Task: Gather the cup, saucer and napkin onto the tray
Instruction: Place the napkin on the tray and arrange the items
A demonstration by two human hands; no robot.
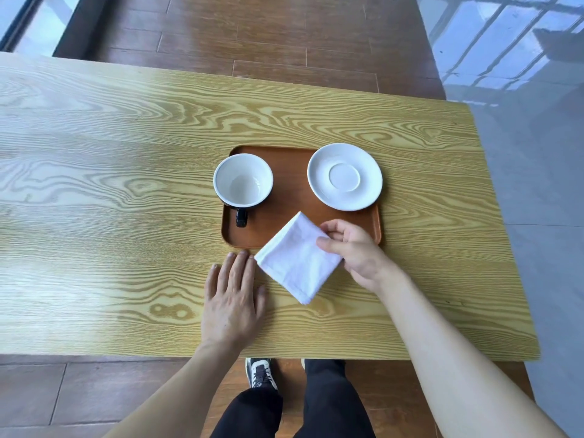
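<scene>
Your right hand [354, 251] pinches the folded white napkin [297, 257] over the near edge of the tray [294, 197].

You grip the napkin's right corner between thumb and fingers [330, 230]; its far corner reaches over the tray's brown surface, while its near half hangs over the yellow wood-grain table [126, 153]. Whether it rests on the tray or is lifted clear, you cannot tell. Your left hand [232, 298] lies flat on the table, palm down, fingers straight and close together, holding nothing; its fingertips sit just short of the tray's near rim, just left of the napkin. On the tray, the cup [243, 181], white inside and dark outside, stands upright at the left with its handle pointing toward you. The white saucer [344, 177] sits at the right, overhanging the tray's far right corner.
</scene>
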